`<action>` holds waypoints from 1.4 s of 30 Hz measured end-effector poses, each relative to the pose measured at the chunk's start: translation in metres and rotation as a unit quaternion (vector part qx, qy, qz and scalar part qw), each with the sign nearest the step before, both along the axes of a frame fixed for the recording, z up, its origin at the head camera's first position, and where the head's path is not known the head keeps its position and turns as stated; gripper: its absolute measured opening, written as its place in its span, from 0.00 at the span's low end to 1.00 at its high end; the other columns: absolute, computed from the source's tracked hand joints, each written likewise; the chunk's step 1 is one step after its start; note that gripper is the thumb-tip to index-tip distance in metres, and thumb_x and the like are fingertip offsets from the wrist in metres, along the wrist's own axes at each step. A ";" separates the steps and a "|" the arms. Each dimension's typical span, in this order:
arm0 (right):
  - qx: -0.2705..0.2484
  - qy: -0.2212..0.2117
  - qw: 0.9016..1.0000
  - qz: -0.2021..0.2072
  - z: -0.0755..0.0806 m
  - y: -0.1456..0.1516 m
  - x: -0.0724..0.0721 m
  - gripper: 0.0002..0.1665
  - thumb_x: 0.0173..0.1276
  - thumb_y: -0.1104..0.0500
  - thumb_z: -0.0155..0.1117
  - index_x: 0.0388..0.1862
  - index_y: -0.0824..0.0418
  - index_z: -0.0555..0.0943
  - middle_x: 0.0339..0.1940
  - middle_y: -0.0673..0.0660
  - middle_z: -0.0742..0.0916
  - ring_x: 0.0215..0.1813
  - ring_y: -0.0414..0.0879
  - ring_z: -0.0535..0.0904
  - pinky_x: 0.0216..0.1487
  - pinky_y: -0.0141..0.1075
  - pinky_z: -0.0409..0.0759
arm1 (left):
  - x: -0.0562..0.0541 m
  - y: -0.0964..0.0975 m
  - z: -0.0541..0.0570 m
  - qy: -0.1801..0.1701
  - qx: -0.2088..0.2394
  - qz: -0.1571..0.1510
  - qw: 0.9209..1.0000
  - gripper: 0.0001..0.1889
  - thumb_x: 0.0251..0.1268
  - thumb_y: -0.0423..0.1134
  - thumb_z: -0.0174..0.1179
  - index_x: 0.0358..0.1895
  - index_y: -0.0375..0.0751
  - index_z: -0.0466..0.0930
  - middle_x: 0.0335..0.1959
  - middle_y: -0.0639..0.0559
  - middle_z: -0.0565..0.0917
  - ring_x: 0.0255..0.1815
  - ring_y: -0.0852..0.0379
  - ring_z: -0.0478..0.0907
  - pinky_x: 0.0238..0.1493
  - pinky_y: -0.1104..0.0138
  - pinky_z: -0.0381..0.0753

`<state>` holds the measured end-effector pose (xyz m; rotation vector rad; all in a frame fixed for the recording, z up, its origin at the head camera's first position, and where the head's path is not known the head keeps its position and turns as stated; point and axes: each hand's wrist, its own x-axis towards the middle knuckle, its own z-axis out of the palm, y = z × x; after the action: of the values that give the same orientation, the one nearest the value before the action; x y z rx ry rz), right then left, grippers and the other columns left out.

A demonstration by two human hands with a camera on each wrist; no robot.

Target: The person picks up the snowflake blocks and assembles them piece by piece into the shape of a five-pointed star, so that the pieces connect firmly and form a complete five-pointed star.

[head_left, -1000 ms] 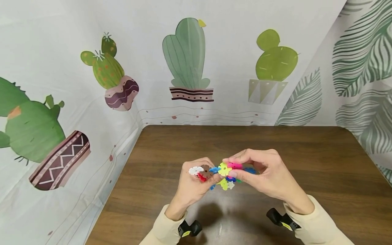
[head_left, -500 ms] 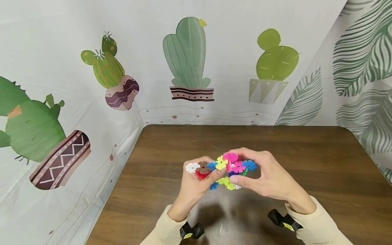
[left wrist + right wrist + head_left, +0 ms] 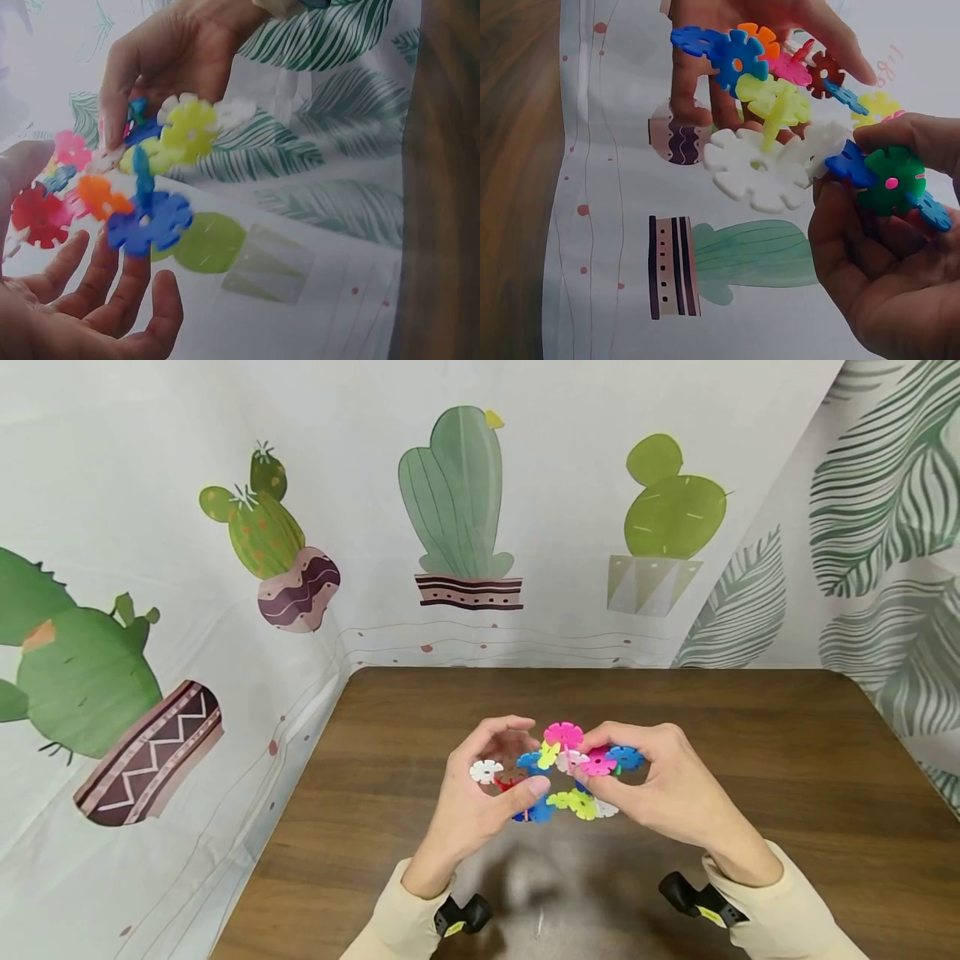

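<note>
A loop of interlocking plastic snowflake discs [image 3: 581, 803], in several colours, is held above the table. My right hand [image 3: 660, 785] pinches it on the right side, thumb and fingers around a pink disc [image 3: 597, 764]. In the right wrist view that grip lies by a green disc [image 3: 877, 187] and a small blue one [image 3: 847, 166]. My left hand [image 3: 480, 793] is around the left end, thumb and fingers spread apart; a white disc [image 3: 486, 771] and a red disc [image 3: 41, 214] lie between them. Whether its fingers touch the discs, I cannot tell.
Beneath the hands is a brown wooden table [image 3: 390, 718]. A white cloth [image 3: 555, 460] printed with cacti and leaves hangs behind it and to its sides. A black wrist camera [image 3: 701, 900] is strapped at each cuff.
My left hand has loosened from the discs, its thumb and fingers now apart. My right hand has shifted its grip from the yellow disc to the pink part, and the loop has turned and spread.
</note>
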<state>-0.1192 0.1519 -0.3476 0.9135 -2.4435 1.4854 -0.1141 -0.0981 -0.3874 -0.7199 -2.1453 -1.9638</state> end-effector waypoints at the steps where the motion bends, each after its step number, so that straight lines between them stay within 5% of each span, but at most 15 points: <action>1: 0.001 -0.002 1.000 0.001 0.000 0.000 0.001 0.17 0.65 0.65 0.78 0.44 0.43 0.89 0.30 0.40 0.90 0.29 0.36 0.83 0.30 0.33 0.83 | 0.000 -0.001 0.001 0.008 -0.006 0.006 1.000 0.28 0.67 0.54 0.75 0.67 0.54 0.80 0.53 0.45 0.89 0.50 0.53 0.86 0.46 0.64 0.88; 7: 0.004 -0.016 1.000 0.021 0.001 0.000 0.002 0.17 0.66 0.65 0.77 0.44 0.42 0.88 0.29 0.40 0.90 0.29 0.37 0.82 0.30 0.34 0.82 | 0.003 -0.008 0.009 0.037 -0.018 -0.002 0.999 0.30 0.67 0.54 0.75 0.70 0.53 0.78 0.56 0.46 0.90 0.53 0.51 0.89 0.52 0.61 0.90; 16: 0.024 -0.011 0.997 0.071 -0.007 -0.003 0.000 0.17 0.65 0.65 0.78 0.42 0.42 0.87 0.29 0.40 0.90 0.31 0.34 0.83 0.32 0.32 0.84 | 0.013 -0.005 0.018 0.074 -0.103 -0.007 0.992 0.30 0.64 0.42 0.78 0.69 0.57 0.81 0.58 0.58 0.90 0.60 0.60 0.86 0.63 0.61 0.86; 25: 0.009 -0.031 0.997 0.071 -0.007 -0.001 0.001 0.15 0.65 0.63 0.80 0.43 0.43 0.88 0.30 0.42 0.90 0.30 0.37 0.83 0.33 0.34 0.85 | 0.012 -0.005 0.015 0.074 -0.035 0.007 0.997 0.18 0.61 0.33 0.79 0.53 0.47 0.86 0.43 0.49 0.91 0.47 0.57 0.89 0.55 0.63 0.87; 42: -0.014 -0.046 0.996 0.077 -0.005 -0.001 0.002 0.16 0.65 0.64 0.80 0.45 0.45 0.88 0.33 0.43 0.90 0.33 0.40 0.84 0.34 0.35 0.86 | 0.013 -0.002 0.009 0.072 0.003 0.038 0.997 0.20 0.57 0.28 0.80 0.51 0.45 0.86 0.48 0.46 0.94 0.48 0.56 0.91 0.54 0.60 0.88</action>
<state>-0.1171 0.1505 -0.3526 1.0737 -2.4565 1.6426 -0.1008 -0.1005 -0.3782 -0.7445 -2.0515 -1.8206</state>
